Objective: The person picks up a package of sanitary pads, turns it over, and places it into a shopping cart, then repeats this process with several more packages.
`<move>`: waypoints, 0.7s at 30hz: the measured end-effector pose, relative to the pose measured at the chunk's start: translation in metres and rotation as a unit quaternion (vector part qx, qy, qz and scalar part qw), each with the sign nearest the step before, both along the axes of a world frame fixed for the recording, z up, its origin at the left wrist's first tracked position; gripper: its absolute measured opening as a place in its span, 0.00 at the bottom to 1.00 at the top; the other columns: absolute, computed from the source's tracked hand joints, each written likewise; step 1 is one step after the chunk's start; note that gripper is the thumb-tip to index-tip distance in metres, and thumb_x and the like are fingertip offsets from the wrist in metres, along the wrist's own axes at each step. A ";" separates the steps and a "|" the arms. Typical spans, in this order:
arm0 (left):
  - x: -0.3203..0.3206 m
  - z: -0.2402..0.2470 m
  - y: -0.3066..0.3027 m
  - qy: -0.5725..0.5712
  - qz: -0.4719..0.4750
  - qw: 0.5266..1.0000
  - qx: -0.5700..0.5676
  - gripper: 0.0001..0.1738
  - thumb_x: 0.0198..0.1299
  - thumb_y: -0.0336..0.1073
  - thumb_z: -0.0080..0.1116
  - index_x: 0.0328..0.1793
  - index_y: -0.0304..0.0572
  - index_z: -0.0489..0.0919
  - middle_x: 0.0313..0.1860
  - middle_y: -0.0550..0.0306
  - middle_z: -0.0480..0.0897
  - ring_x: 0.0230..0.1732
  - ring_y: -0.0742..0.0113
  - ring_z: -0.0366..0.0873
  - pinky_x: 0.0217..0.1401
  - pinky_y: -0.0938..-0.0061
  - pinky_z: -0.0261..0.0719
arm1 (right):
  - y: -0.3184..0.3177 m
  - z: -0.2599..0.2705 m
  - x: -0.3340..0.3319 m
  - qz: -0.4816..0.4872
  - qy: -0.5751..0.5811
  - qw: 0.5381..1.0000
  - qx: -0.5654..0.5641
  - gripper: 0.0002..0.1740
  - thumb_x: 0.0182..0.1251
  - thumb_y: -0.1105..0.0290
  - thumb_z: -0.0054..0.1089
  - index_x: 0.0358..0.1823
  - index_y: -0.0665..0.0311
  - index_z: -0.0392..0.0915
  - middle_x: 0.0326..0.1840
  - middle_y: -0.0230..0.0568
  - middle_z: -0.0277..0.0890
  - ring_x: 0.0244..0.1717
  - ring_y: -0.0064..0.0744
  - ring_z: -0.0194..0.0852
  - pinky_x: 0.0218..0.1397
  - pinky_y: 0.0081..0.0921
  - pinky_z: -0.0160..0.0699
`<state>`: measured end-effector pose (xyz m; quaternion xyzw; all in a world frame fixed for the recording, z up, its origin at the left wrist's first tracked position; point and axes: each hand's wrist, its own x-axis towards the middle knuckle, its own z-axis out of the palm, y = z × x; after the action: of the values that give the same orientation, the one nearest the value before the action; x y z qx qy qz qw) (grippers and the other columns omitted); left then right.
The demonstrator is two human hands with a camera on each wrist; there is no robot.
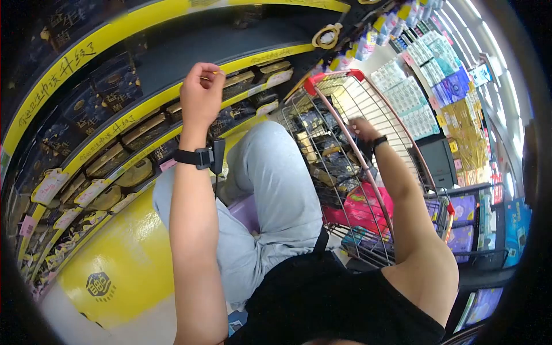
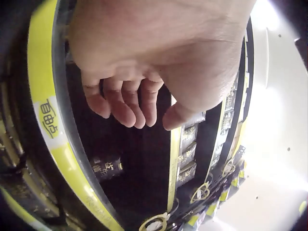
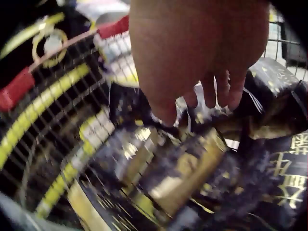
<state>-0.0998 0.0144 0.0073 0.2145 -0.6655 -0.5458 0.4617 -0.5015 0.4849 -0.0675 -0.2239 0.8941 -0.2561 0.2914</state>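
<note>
My left hand [image 1: 201,98] is raised in front of the dark shelf [image 1: 190,52], its fingers loosely bent. In the left wrist view, nothing lies between that hand's fingers [image 2: 124,115] and thumb; a small dark pack [image 2: 108,168] with gold lettering lies on the shelf below. My right hand [image 1: 363,130] reaches down into the wire shopping cart [image 1: 351,135]. Its fingers [image 3: 234,98] point down, spread from the thumb, right at the dark gold-edged packs [image 3: 187,173] piled there. The packs are blurred in the right wrist view.
Shelves with yellow edge strips [image 1: 132,118] and dark packs curve along the left. A pink package [image 1: 365,207] lies in the cart near my knee. Behind the cart stand stacks of pale packages [image 1: 405,95]. A yellow panel [image 1: 129,259] covers the shelf base.
</note>
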 end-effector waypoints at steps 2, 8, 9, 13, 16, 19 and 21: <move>0.003 -0.001 0.002 -0.010 -0.014 1.000 -0.009 0.08 0.60 0.35 0.67 0.41 0.39 0.82 0.29 0.62 0.81 0.29 0.74 0.77 0.36 0.77 0.77 | 0.007 -0.026 0.036 0.075 0.133 0.975 0.161 0.19 0.70 0.55 0.63 0.44 0.66 0.84 0.31 0.39 0.77 0.32 0.25 0.77 0.31 0.27 0.74; 0.008 -0.001 0.008 -0.099 -0.019 0.993 -0.059 0.09 0.60 0.35 0.66 0.40 0.38 0.81 0.27 0.59 0.81 0.28 0.70 0.77 0.36 0.73 0.78 | -0.017 -0.082 0.097 0.037 0.041 0.958 0.282 0.22 0.70 0.54 0.63 0.52 0.67 0.78 0.36 0.40 0.78 0.34 0.26 0.77 0.33 0.27 0.75; 0.007 -0.003 0.008 -0.106 -0.029 0.992 -0.062 0.08 0.59 0.34 0.66 0.40 0.39 0.81 0.27 0.58 0.80 0.28 0.67 0.77 0.36 0.72 0.78 | -0.022 -0.084 0.101 0.035 0.023 0.958 0.283 0.23 0.70 0.54 0.63 0.54 0.67 0.77 0.37 0.40 0.79 0.34 0.26 0.77 0.34 0.27 0.76; 0.001 -0.002 0.014 -0.125 -0.051 0.986 -0.099 0.08 0.59 0.33 0.66 0.39 0.39 0.80 0.29 0.55 0.80 0.31 0.62 0.78 0.38 0.69 0.78 | -0.029 -0.094 0.111 0.023 -0.023 0.960 0.278 0.27 0.70 0.54 0.63 0.59 0.68 0.72 0.40 0.41 0.79 0.35 0.26 0.77 0.35 0.27 0.77; -0.004 0.001 0.018 -0.112 -0.071 0.983 -0.127 0.08 0.58 0.32 0.66 0.40 0.38 0.80 0.30 0.54 0.80 0.31 0.62 0.77 0.38 0.69 0.78 | -0.035 -0.097 0.115 0.015 -0.052 0.962 0.266 0.30 0.70 0.54 0.63 0.63 0.69 0.69 0.43 0.42 0.80 0.36 0.27 0.78 0.37 0.27 0.77; -0.010 0.004 0.022 -0.095 -0.080 0.983 -0.132 0.08 0.59 0.32 0.65 0.40 0.37 0.80 0.31 0.54 0.81 0.31 0.62 0.78 0.38 0.70 0.79 | -0.042 -0.093 0.116 0.000 -0.079 0.968 0.239 0.34 0.70 0.53 0.63 0.67 0.69 0.66 0.45 0.43 0.80 0.37 0.27 0.78 0.38 0.27 0.78; -0.012 0.007 0.024 -0.091 -0.085 0.983 -0.133 0.07 0.59 0.31 0.65 0.41 0.38 0.80 0.32 0.54 0.81 0.32 0.62 0.79 0.38 0.70 0.79 | -0.043 -0.087 0.114 -0.017 -0.105 0.973 0.203 0.36 0.70 0.53 0.63 0.70 0.70 0.63 0.47 0.44 0.81 0.37 0.27 0.78 0.39 0.27 0.79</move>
<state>-0.1120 0.0387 0.0143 0.1428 -0.7871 -0.4676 0.3759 -0.3879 0.4424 -0.1540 -0.1167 0.8956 -0.0958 0.4184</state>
